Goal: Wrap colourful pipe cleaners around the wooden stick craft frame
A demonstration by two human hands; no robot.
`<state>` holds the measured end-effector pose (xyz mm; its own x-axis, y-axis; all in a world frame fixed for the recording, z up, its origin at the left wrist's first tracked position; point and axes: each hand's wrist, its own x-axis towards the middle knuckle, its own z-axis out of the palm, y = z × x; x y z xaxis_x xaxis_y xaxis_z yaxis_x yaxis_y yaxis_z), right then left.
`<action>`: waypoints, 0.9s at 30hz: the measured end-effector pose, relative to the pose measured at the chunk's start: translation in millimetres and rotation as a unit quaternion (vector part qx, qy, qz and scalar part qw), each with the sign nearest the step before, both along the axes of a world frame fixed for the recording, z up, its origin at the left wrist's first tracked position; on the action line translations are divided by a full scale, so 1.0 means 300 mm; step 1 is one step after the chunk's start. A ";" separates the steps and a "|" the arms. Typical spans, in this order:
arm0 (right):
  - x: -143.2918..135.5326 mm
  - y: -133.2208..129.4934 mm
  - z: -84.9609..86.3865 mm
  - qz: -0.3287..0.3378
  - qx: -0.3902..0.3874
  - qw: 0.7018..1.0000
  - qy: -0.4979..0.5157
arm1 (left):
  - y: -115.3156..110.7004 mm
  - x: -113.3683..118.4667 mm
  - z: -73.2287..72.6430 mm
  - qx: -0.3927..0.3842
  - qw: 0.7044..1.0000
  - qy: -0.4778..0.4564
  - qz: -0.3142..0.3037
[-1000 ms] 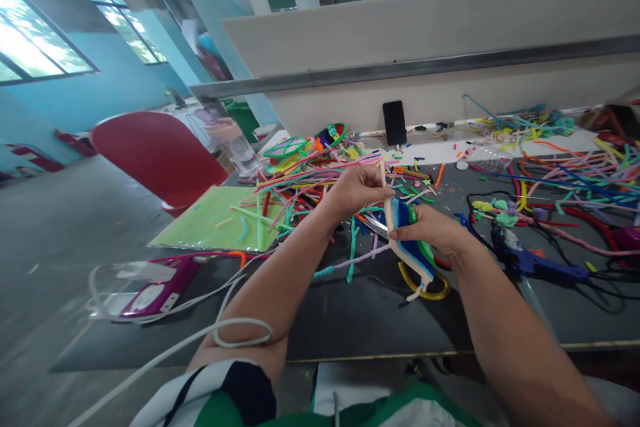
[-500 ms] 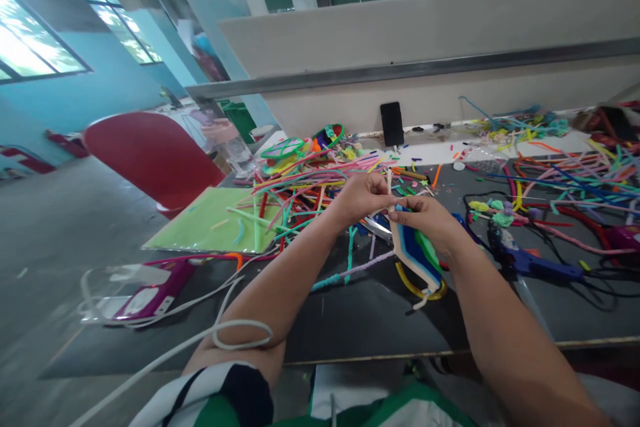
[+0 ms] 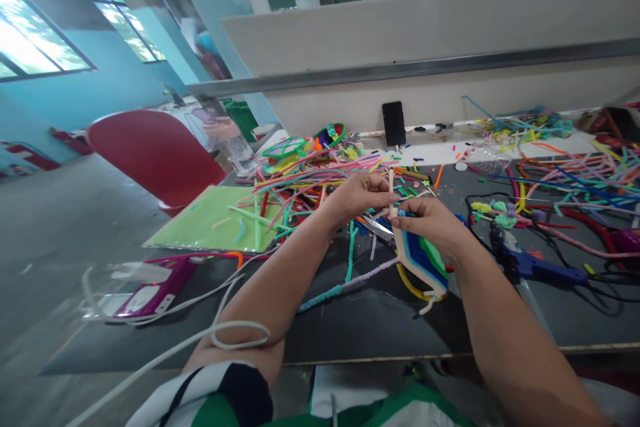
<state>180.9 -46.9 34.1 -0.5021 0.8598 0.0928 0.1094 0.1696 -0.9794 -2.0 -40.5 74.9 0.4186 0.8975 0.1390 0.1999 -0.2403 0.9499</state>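
Near the middle of the dark table, my left hand (image 3: pixel 367 193) pinches a cream pipe cleaner (image 3: pixel 391 180) that stands up from a layered piece. The piece, made of blue, cream and green pipe cleaners (image 3: pixel 417 255), hangs down to the right. Its upper end is between the fingers of my right hand (image 3: pixel 425 217). A yellow curved strip (image 3: pixel 410 283) shows under its lower end. A lilac and teal pipe cleaner (image 3: pixel 357 278) runs to the left from its edge. Scissors (image 3: pixel 377 228) lie partly hidden behind the hands.
Heaps of coloured pipe cleaners (image 3: pixel 300 183) lie at the back left, more at the right. A blue glue gun (image 3: pixel 543 267) rests at the right. A phone (image 3: pixel 394 123) leans at the back. A green sheet (image 3: pixel 195 223), purple device (image 3: pixel 155 290) and white cable lie left.
The layered piece has shifted slightly right and down. The left end of the lilac and teal pipe cleaner has swung down and left. My right hand sits slightly lower and farther from my left.
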 end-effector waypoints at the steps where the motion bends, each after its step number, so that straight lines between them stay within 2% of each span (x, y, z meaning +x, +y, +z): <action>1: -0.001 -0.002 0.000 -0.001 0.005 1.000 0.001 | 0.000 0.000 0.000 -0.001 1.000 -0.001 0.000; 9: -0.010 0.006 -0.001 -0.029 0.102 0.993 -0.048 | 0.008 -0.003 0.002 0.012 1.000 0.015 0.001; 16: -0.010 -0.005 0.007 -0.047 0.173 0.979 -0.100 | 0.013 0.008 -0.018 0.017 0.999 0.020 0.030; 21: -0.008 -0.004 0.012 -0.047 0.168 0.977 -0.119 | 0.009 0.019 -0.025 0.010 0.998 0.015 0.053; 27: -0.011 0.005 -0.007 -0.040 0.118 0.990 -0.064 | 0.012 0.024 -0.037 -0.032 0.997 0.001 0.068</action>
<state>177.6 -45.4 31.9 -0.4539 0.8593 0.2355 0.2523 0.3775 -0.8910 5.3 -37.0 63.8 0.2931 0.9529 0.0783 0.2287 -0.1494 0.9620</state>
